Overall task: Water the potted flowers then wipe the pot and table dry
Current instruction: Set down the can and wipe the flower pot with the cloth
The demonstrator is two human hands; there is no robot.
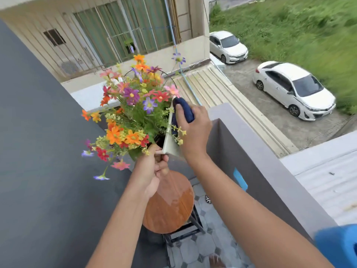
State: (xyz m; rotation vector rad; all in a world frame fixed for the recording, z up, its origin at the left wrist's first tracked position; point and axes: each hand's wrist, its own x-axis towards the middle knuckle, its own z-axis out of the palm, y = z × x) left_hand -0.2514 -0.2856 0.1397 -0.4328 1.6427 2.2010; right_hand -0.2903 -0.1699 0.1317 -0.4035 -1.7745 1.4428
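Observation:
A bunch of colourful flowers (133, 105) stands in a pale square pot (170, 144), held up in the air above a round wooden table (170, 207). My left hand (152, 171) grips the pot's lower corner from below. My right hand (195, 130) holds a dark blue cloth (184, 109) and presses it against the pot's upper right side. The tabletop has a wet sheen on its far part. Leaves and my hands hide most of the pot.
A dark wall (38, 151) runs along the left. A grey balcony parapet (251, 151) with a strip of blue tape (240, 178) runs on the right. A blue object (338, 246) sits at the bottom right. Tiled floor with a drain (207, 199) lies below the table.

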